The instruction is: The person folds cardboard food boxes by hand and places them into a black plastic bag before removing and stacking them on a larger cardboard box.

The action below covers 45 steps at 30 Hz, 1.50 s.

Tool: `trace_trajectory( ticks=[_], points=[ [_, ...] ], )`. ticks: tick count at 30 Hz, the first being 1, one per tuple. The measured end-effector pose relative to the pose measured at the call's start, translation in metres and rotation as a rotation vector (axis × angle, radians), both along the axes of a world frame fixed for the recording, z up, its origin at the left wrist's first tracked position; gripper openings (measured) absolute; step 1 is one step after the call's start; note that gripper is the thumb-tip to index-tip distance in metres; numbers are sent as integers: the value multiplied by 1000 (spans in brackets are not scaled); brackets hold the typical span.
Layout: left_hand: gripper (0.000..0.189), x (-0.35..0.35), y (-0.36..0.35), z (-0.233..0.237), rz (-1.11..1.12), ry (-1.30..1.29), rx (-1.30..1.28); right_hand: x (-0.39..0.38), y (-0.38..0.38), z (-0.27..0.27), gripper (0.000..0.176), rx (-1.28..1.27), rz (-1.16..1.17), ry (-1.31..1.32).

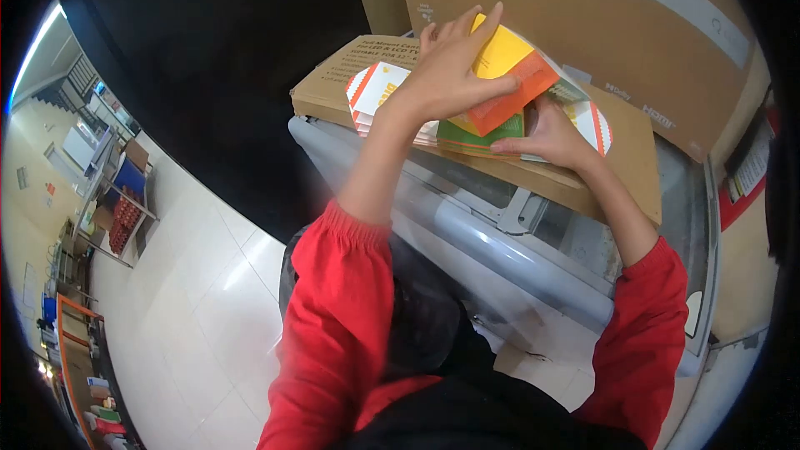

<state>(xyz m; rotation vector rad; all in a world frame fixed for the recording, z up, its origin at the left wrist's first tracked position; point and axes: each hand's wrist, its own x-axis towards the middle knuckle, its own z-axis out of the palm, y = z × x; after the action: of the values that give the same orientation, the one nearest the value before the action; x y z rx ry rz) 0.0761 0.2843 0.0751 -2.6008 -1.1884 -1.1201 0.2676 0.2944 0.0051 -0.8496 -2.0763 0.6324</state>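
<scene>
A printed paper carton (510, 67), partly folded, has yellow, orange and green panels. My left hand (450, 71) grips its upper left side, with the thumb on the orange panel and the fingers up along the yellow edge. At the carton's lower right, my right hand (554, 137) holds it between thumb and fingers; some of those fingers are hidden behind it. Underneath lie several flat cartons (379, 87), white with orange edges and scalloped end flaps. They rest on a flat brown cardboard box (621, 179).
The brown box lies on a grey glass-topped cabinet (467, 208). Behind stands a large TV cardboard box (575, 8). A black panel (217, 75) rises on the left, beside a white tiled floor (200, 308). Farther left are shelves (125, 192) with goods.
</scene>
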Motion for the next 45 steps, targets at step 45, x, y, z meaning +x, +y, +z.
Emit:
trace_trajectory(
  ticks=[45],
  points=[
    [79, -8, -3, -26, -135, -115, -21, 15, 9, 18, 49, -717, 171, 929]
  ],
)
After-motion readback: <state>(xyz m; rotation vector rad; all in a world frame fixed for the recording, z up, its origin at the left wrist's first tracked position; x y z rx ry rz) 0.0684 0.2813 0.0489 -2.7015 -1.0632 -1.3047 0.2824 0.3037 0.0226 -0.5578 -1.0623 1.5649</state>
